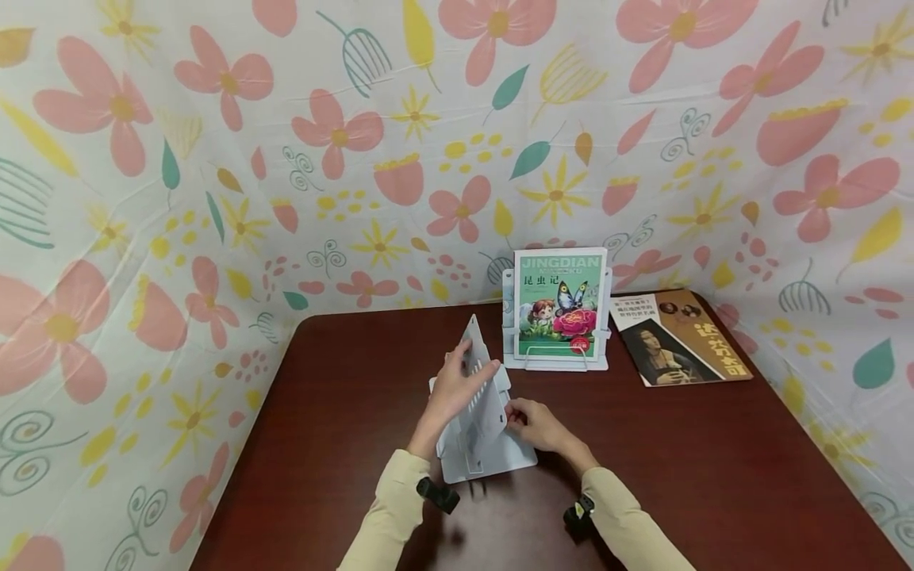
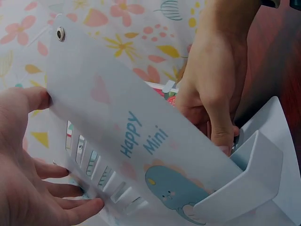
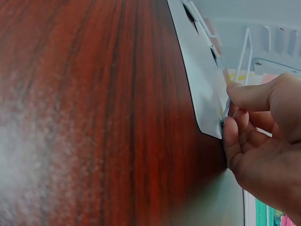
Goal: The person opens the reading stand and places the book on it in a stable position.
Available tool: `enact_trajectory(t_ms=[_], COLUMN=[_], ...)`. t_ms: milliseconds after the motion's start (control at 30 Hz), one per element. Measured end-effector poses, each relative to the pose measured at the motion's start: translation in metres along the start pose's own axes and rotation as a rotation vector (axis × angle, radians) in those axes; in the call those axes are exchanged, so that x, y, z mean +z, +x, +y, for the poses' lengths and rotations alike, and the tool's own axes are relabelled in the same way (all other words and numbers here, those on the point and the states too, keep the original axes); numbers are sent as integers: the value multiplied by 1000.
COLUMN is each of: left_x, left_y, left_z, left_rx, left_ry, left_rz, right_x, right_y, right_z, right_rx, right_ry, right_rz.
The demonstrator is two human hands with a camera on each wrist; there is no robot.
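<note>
A white folding book stand [image 1: 491,414] is on the table in front of me, its back panel tilted up from the base plate [image 1: 510,458]. The panel [image 2: 101,70] has slots, "Happy Mini" lettering and a blue cartoon creature. My left hand [image 1: 457,388] holds the panel by its slotted side, thumb and fingers spread along the edge. Low on the other side, my right hand [image 1: 539,427] pinches a part of the stand near the base plate's edge. In the right wrist view a thin wire support [image 3: 244,54] rises beside those fingers; the exact pinched part is partly hidden.
Behind, a similar white stand [image 1: 508,317] bears an upright green-covered book [image 1: 560,309]. A brown and white book [image 1: 685,337] lies flat at the back right of the dark red wooden table [image 1: 357,357]. Flowered cloth [image 1: 457,143] hangs behind and at both sides.
</note>
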State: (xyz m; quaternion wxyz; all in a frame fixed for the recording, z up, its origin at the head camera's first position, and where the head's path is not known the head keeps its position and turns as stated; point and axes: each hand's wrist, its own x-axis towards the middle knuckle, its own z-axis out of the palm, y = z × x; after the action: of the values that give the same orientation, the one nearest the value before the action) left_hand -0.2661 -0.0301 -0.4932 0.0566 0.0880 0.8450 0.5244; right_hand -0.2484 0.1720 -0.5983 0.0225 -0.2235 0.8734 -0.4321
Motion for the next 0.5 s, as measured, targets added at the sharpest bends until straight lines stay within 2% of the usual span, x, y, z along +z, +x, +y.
enact_trajectory(t_ms=[167, 300, 400, 500], left_x=[2, 1, -1, -3], left_y=[-2, -3, -3, -1], left_z=[2, 2, -1, -8], left_rx=[5, -1, 13, 61], left_ry=[7, -17, -23, -52], left_rz=[-8, -7, -13, -15], right_x=[-2, -12, -30, -58], right_y=[-1, -2, -5, -12], right_z=[-1, -1, 7, 19], right_rx=[17, 51, 117, 193], right_ry=[23, 50, 48, 12], right_rz=[-11, 1, 66, 175])
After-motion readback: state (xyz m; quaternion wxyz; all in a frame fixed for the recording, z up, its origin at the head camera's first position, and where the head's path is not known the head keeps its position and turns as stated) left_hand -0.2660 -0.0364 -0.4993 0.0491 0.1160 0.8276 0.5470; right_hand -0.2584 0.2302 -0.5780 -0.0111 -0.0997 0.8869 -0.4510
